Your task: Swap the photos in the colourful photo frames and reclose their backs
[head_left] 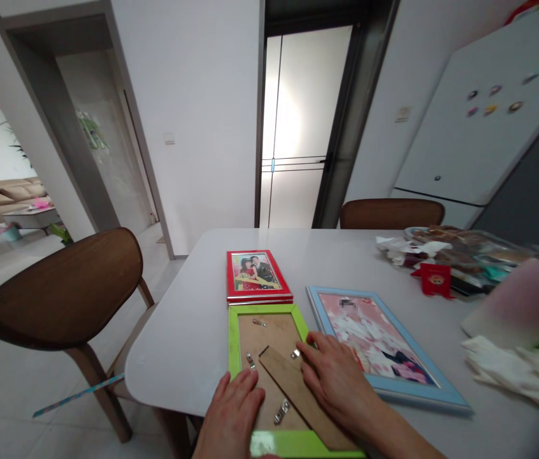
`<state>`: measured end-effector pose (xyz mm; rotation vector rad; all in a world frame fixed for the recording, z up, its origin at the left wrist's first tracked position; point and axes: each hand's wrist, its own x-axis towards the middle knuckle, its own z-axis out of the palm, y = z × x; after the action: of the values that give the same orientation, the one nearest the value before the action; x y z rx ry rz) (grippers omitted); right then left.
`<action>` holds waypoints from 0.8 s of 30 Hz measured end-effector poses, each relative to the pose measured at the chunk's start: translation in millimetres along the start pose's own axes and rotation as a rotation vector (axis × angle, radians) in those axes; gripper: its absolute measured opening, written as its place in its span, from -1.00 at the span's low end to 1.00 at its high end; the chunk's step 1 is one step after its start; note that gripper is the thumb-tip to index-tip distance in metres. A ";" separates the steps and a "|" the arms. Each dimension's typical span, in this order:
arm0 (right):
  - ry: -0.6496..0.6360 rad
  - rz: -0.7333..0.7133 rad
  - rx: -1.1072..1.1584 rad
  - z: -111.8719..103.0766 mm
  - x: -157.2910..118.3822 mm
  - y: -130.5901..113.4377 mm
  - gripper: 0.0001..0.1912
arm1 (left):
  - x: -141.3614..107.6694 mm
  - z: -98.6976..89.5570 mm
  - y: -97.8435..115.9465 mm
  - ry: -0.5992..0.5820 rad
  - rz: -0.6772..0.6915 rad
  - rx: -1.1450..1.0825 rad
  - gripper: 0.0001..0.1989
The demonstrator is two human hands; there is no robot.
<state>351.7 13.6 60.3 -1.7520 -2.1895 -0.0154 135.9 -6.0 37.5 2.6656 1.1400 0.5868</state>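
A green picture frame (234,338) lies face down on the white table, its brown backing board (274,328) facing up. Small metal clips (281,412) sit around the board, and a brown stand leg (293,389) runs diagonally across it. My left hand (235,408) rests on the frame's left side, fingers stretched over the board's edge. On the right side, my right hand (336,376) has its fingers spread, with fingertips by the right clip (295,353); the palm partly covers the frame's edge. Neither hand visibly holds anything.
Beyond the green frame lie stacked red picture frames (260,297). A light blue picture frame (422,394) is at the right, near my right hand. Farther right are a red packet (436,280), white cloth (522,370) and plastic-wrapped items. A brown chair (69,293) stands left of the table.
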 end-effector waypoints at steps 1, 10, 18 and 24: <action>-0.009 -0.008 0.013 -0.6 -0.2 0.0 -0.77 | 0.2 -0.3 0.6 -0.001 -0.006 -0.003 -0.38; -0.023 -0.055 0.152 0.2 -5.1 4.2 -0.77 | -0.2 -3.1 6.2 -0.033 -0.039 0.033 -0.33; -0.081 -0.279 0.176 -11.0 -30.4 -16.1 -0.69 | -2.0 -2.1 10.4 -0.098 -0.075 0.032 -0.35; -0.190 -0.378 0.221 -19.5 -38.8 -32.7 -0.69 | -2.0 -1.6 10.3 -0.022 -0.063 -0.022 -0.38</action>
<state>332.8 -35.1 74.8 -1.2498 -2.5173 0.3018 140.7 -14.5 41.6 2.6006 1.1988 0.5544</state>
